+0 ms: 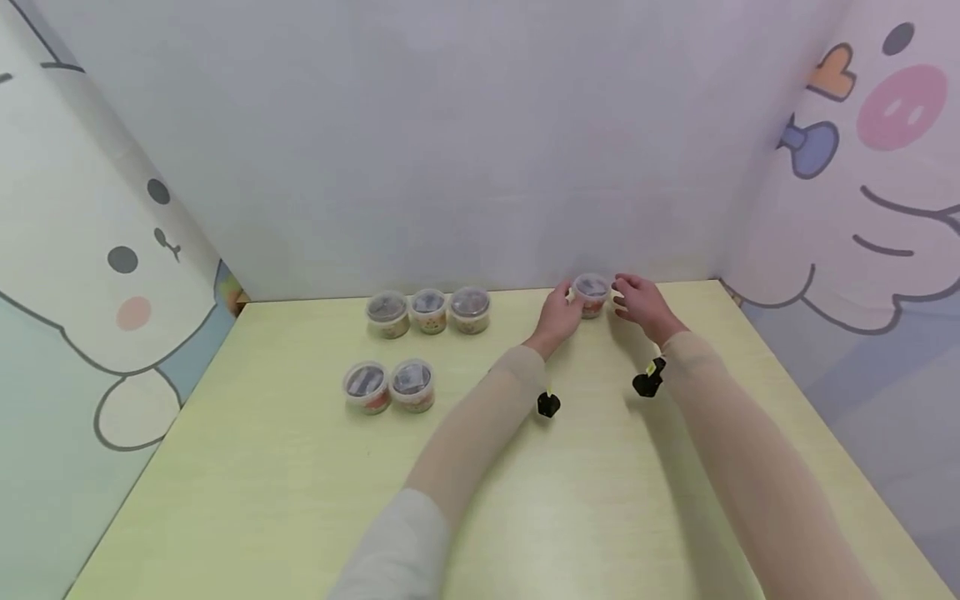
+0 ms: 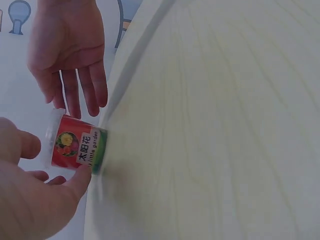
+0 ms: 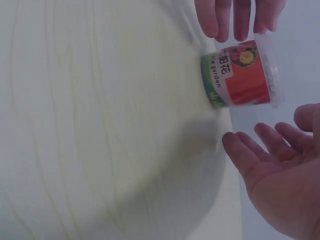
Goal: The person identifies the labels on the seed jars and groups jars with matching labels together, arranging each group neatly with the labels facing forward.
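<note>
At the table's far edge stands a small lidded plastic tub [image 1: 592, 297], wrapped in a red and green label with a flower picture and "little garden" lettering. My left hand [image 1: 561, 319] is at its left side; in the left wrist view a fingertip [image 2: 82, 176] overlaps the label's lower part. The fingers of that hand [image 3: 240, 17] look fairly straight in the right wrist view, right by the tub's wall. On the other side, my right hand [image 1: 643, 307] holds nothing. Its spread, slightly bent fingers [image 3: 277, 145] are apart from the tub.
Three lidded tubs stand in a row at the back: one on the left [image 1: 387, 315], one in the middle [image 1: 429, 312], one on the right [image 1: 470, 310]. Nearer are two more, a left one [image 1: 367, 388] and a right one [image 1: 412, 386]. Cloth walls [image 1: 480, 167] border the table [image 1: 262, 467].
</note>
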The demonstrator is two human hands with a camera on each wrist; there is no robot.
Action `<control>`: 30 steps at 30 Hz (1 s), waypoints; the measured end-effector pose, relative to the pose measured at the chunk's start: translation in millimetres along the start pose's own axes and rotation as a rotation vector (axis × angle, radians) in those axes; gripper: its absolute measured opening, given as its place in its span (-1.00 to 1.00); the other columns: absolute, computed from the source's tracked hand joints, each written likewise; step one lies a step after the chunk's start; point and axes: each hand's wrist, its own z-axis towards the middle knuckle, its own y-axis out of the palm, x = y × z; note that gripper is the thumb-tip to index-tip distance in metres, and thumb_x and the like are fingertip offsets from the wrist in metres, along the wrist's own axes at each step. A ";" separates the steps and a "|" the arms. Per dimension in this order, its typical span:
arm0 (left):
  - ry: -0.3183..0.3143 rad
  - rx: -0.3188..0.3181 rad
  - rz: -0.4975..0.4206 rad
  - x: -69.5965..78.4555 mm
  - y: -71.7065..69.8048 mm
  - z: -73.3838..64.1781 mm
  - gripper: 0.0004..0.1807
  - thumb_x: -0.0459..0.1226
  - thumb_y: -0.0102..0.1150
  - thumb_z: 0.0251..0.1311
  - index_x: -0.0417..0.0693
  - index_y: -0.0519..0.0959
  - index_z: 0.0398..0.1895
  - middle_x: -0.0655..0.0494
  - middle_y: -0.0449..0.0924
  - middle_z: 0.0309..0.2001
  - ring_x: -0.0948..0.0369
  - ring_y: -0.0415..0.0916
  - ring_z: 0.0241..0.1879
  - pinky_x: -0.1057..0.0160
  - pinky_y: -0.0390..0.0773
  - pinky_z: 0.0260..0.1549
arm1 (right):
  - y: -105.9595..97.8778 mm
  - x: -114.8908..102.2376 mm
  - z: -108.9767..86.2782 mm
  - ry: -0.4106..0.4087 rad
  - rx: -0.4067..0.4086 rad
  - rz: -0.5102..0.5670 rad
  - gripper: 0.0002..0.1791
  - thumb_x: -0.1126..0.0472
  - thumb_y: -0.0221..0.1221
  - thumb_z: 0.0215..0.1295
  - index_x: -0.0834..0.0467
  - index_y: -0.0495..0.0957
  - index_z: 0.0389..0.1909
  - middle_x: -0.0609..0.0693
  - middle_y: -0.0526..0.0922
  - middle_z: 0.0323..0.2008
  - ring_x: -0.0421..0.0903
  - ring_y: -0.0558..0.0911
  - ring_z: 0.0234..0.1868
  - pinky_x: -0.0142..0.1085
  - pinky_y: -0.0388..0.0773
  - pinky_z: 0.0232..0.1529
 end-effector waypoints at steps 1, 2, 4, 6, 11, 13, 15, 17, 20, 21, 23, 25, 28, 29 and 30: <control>-0.018 0.008 -0.013 -2.3 1.5 0.6 -0.48 -0.12 -0.02 0.56 -0.11 0.33 0.48 -0.08 0.39 0.41 0.04 0.38 0.36 0.12 0.40 0.30 | 1.3 2.7 1.5 0.000 0.000 0.017 -0.34 0.06 -0.25 0.68 0.30 -0.14 0.60 0.31 -0.01 0.56 0.26 0.10 0.52 0.06 0.22 0.43; -0.029 0.011 -0.024 -4.6 2.9 1.1 -0.48 -0.11 -0.04 0.57 -0.10 0.33 0.49 -0.07 0.40 0.40 0.04 0.40 0.34 0.12 0.41 0.29 | 2.6 5.2 2.7 -0.001 0.002 0.032 -0.33 0.04 -0.24 0.68 0.30 -0.13 0.60 0.30 -0.01 0.56 0.26 0.10 0.52 0.05 0.23 0.42; -0.039 0.013 -0.038 -8.1 5.2 2.2 -0.47 -0.10 -0.06 0.57 -0.08 0.32 0.50 -0.07 0.40 0.40 0.05 0.42 0.32 0.13 0.41 0.28 | 4.5 9.8 5.3 -0.003 0.008 0.049 -0.31 0.01 -0.22 0.68 0.30 -0.13 0.60 0.29 -0.02 0.57 0.25 0.10 0.52 0.03 0.23 0.42; -0.035 0.011 -0.044 -10.4 6.9 3.2 -0.48 -0.11 -0.07 0.57 -0.06 0.32 0.50 -0.07 0.40 0.40 0.07 0.42 0.32 0.14 0.40 0.29 | 6.0 13.3 7.5 -0.006 0.021 0.059 -0.29 -0.03 -0.19 0.67 0.29 -0.11 0.60 0.27 -0.01 0.57 0.22 0.12 0.52 0.01 0.25 0.42; -0.016 0.013 -0.044 -12.9 10.3 4.9 -0.49 -0.12 -0.07 0.57 -0.05 0.32 0.50 -0.07 0.41 0.39 0.09 0.42 0.32 0.17 0.41 0.28 | 10.2 16.2 9.2 -0.016 0.057 0.055 -0.27 -0.08 -0.16 0.65 0.27 -0.04 0.60 0.25 0.07 0.56 0.17 0.19 0.51 -0.05 0.29 0.40; -0.013 0.013 -0.046 -13.0 11.2 4.9 -0.48 -0.12 -0.08 0.58 -0.04 0.31 0.51 -0.06 0.41 0.40 0.10 0.42 0.32 0.18 0.40 0.29 | 12.4 15.9 8.7 -0.018 0.064 0.055 -0.28 -0.07 -0.15 0.65 0.26 -0.02 0.60 0.26 0.09 0.55 0.16 0.22 0.50 -0.06 0.29 0.40; -0.008 0.010 -0.048 -12.9 11.6 4.5 -0.48 -0.12 -0.08 0.58 -0.03 0.30 0.52 -0.06 0.40 0.40 0.10 0.42 0.33 0.19 0.40 0.29 | 14.4 15.6 8.0 -0.017 0.062 0.055 -0.30 -0.05 -0.15 0.65 0.25 -0.02 0.60 0.26 0.11 0.54 0.14 0.24 0.49 -0.07 0.28 0.41; -0.005 0.011 -0.051 -12.9 11.9 4.1 -0.48 -0.12 -0.09 0.58 -0.01 0.31 0.52 -0.05 0.40 0.41 0.11 0.41 0.33 0.20 0.39 0.29 | 16.0 15.2 7.5 -0.014 0.057 0.065 -0.30 -0.04 -0.16 0.66 0.24 -0.02 0.60 0.24 0.09 0.55 0.13 0.23 0.49 -0.08 0.27 0.42; 0.006 0.012 -0.047 -12.9 12.1 3.8 -0.50 -0.12 -0.09 0.59 -0.02 0.33 0.49 -0.04 0.42 0.39 0.12 0.42 0.32 0.20 0.41 0.28 | 16.5 14.9 7.6 -0.005 0.045 0.082 -0.32 -0.02 -0.17 0.66 0.23 -0.04 0.61 0.22 0.05 0.56 0.13 0.21 0.50 -0.09 0.23 0.44; 0.011 0.012 -0.043 -13.1 12.3 3.9 -0.51 -0.13 -0.10 0.59 -0.03 0.34 0.49 -0.04 0.44 0.38 0.13 0.43 0.31 0.21 0.42 0.27 | 16.6 14.7 7.8 -0.001 0.042 0.090 -0.32 -0.01 -0.17 0.67 0.23 -0.04 0.61 0.22 0.05 0.56 0.13 0.21 0.50 -0.08 0.22 0.44; 0.018 0.010 -0.037 -13.4 12.8 4.2 -0.51 -0.14 -0.10 0.59 -0.04 0.34 0.48 -0.03 0.46 0.36 0.13 0.44 0.30 0.22 0.43 0.26 | 16.5 13.5 8.0 0.013 0.031 0.104 -0.34 0.02 -0.18 0.67 0.24 -0.04 0.61 0.22 0.03 0.57 0.13 0.19 0.51 -0.07 0.20 0.45; 0.019 0.011 -0.034 -12.9 12.8 3.9 -0.52 -0.15 -0.10 0.59 -0.06 0.34 0.48 -0.04 0.48 0.34 0.14 0.44 0.30 0.22 0.43 0.25 | 17.4 9.5 5.3 0.026 0.024 0.112 -0.36 0.05 -0.19 0.68 0.25 -0.05 0.61 0.22 0.03 0.57 0.15 0.18 0.51 -0.06 0.19 0.45; 0.014 0.008 -0.033 -12.2 12.2 3.8 -0.52 -0.16 -0.09 0.59 -0.07 0.34 0.48 -0.04 0.48 0.34 0.14 0.43 0.30 0.23 0.43 0.26 | 18.5 4.6 2.4 0.045 0.015 0.121 -0.37 0.08 -0.20 0.68 0.25 -0.06 0.61 0.23 0.02 0.57 0.15 0.18 0.51 -0.06 0.19 0.45; 0.012 0.007 -0.031 -11.8 12.0 4.1 -0.52 -0.16 -0.08 0.59 -0.07 0.33 0.48 -0.03 0.48 0.34 0.15 0.43 0.31 0.23 0.42 0.26 | 19.0 3.9 2.1 0.046 0.013 0.123 -0.37 0.08 -0.21 0.68 0.24 -0.06 0.61 0.23 0.02 0.57 0.15 0.18 0.51 -0.06 0.20 0.45; 0.014 0.006 -0.027 -11.5 12.0 4.5 -0.52 -0.16 -0.09 0.59 -0.08 0.33 0.48 -0.03 0.48 0.34 0.15 0.42 0.31 0.24 0.42 0.26 | 19.0 3.7 2.0 0.041 0.011 0.125 -0.36 0.07 -0.21 0.68 0.23 -0.07 0.61 0.22 0.01 0.57 0.15 0.17 0.51 -0.07 0.20 0.45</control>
